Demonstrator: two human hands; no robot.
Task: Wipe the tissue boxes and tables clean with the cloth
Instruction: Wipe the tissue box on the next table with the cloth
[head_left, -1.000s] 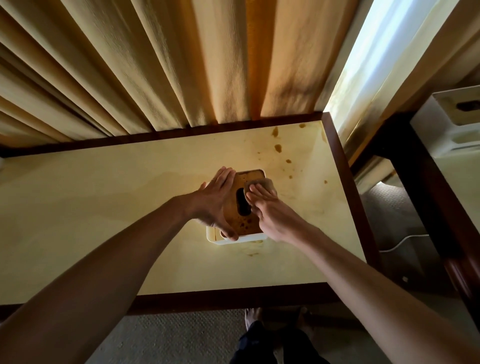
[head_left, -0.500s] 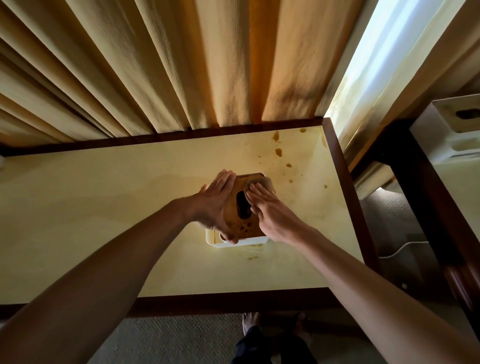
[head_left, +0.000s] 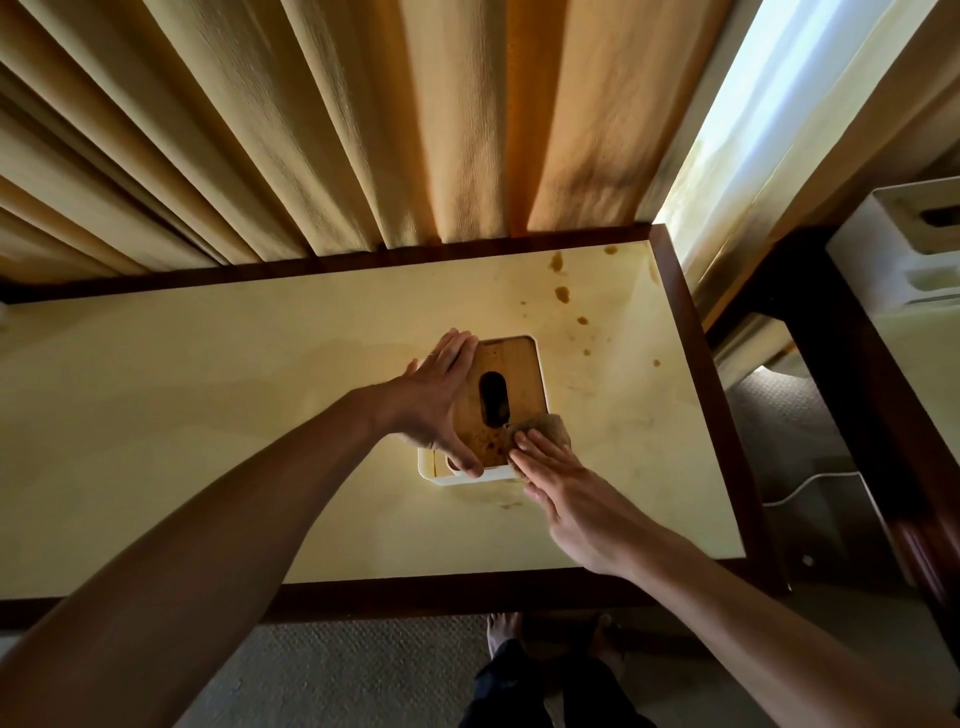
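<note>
Pleated beige curtains hang behind, daylight enters a window gap at right, grey carpet below.

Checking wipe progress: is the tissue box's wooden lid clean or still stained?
Still stained: dark spots on the lid beside the cloth.
</note>
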